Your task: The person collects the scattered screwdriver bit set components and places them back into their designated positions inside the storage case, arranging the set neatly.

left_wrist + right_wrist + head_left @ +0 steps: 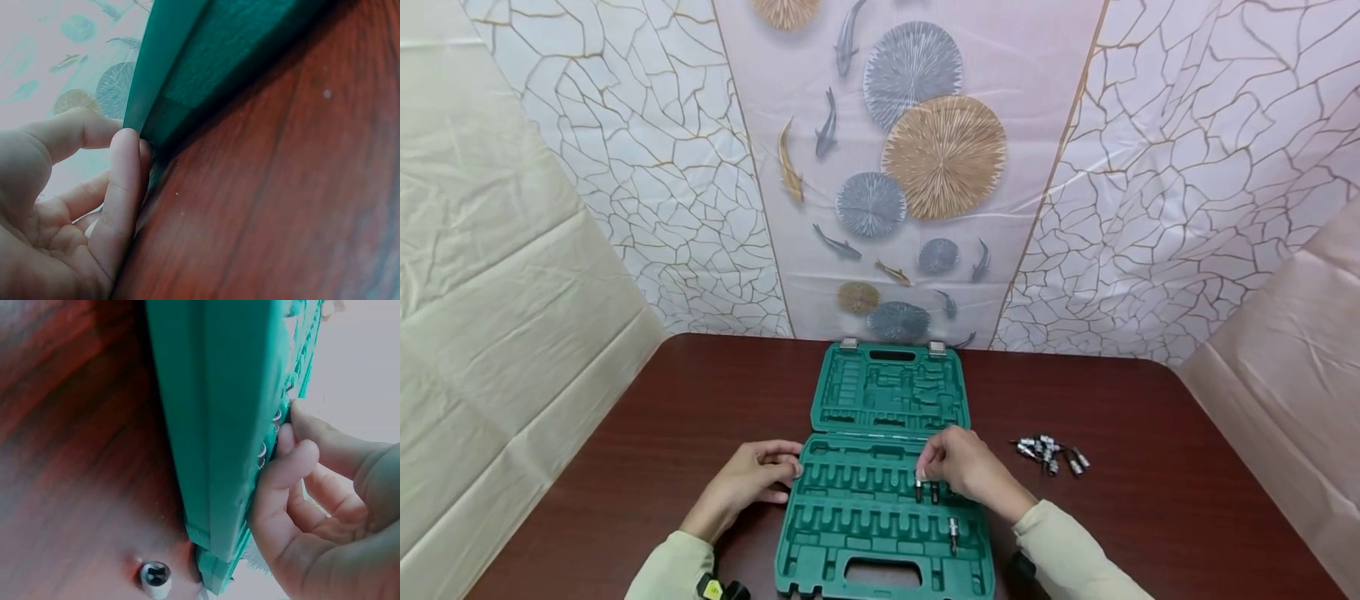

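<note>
One socket (pixel 919 492) points lengthwise nearward, right fingers (pixel 929 462) pinching it, left fingers (pixel 780 448) touching case (pixel 799 561).

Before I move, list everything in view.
Case: one, green, open at centre
Sockets in case: at least three, silver-black, right side
Loose sockets: several, silver-black, right of case
Table: one, reddish brown, under the case
Backdrop: one, pale, gold-and-grey patterned, behind the table
Side cloths: two, cream, left and right
Wrist devices: two, black, one part yellow, at wrists
Sleeves: two, pale yellow, on forearms
Left hand: one, bare, touching case's left edge
Right hand: one, bare, pinching a socket in the case
</note>
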A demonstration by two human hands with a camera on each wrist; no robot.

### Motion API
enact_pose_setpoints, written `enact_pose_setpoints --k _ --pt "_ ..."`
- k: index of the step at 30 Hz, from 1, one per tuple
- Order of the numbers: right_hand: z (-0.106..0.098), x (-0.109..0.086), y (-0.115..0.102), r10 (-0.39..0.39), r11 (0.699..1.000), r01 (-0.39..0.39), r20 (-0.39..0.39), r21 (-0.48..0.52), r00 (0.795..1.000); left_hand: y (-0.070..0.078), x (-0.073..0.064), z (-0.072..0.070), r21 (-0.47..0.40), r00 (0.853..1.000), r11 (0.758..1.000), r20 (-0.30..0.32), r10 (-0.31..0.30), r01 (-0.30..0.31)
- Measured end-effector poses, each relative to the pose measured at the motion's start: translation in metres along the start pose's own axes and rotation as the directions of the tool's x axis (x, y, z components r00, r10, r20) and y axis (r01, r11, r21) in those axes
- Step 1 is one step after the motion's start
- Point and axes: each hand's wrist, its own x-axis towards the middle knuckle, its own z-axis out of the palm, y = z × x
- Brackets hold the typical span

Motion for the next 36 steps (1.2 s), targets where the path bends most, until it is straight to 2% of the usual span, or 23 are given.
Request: enact_pose_setpoints --k 7,10,15,21,27,32,36 --pt "0.003 0.001 -0.003 0.04 0.999 -0.04 0.018 -0.007 0.999 -0.002 0.002 0.0 0.005 1.0 1.0 0.015 0.005 -0.005" --pt "0.002 0.003 -0.001 0.06 0.998 -0.06 0.032 0.02 0.998 -0.002 0.003 0.0 0.001 1.0 1.0 0.02 0.012 -0.012" --pt "-0.003 0.0 0.006 0.036 0.994 -0.039 0.034 0.105 0.999 -0.002 0.002 0.001 0.002 0.999 1.0 0.027 0.021 -0.021" --pt "-0.018 -0.007 0.007 0.009 0.982 -0.001 -0.041 0.187 0.999 -0.001 0.0 0.0 0.003 1.0 1.0 0.014 0.018 -0.018" --pt "-0.036 -0.017 0.013 0.031 0.974 0.001 -0.138 0.228 0.99 -0.001 -0.002 0.001 0.006 1.0 1.0 -0.002 0.008 -0.008" --pt "-0.046 -0.026 0.026 0.06 0.968 -0.016 -0.168 0.251 0.984 -0.001 -0.003 0.001 0.011 1.0 1.0 0.004 0.014 -0.014" --pt "-0.049 -0.033 0.039 0.082 0.974 -0.041 -0.181 0.221 0.98 0.001 -0.002 0.001 0.01 1.0 1.0 0.011 0.016 -0.016"
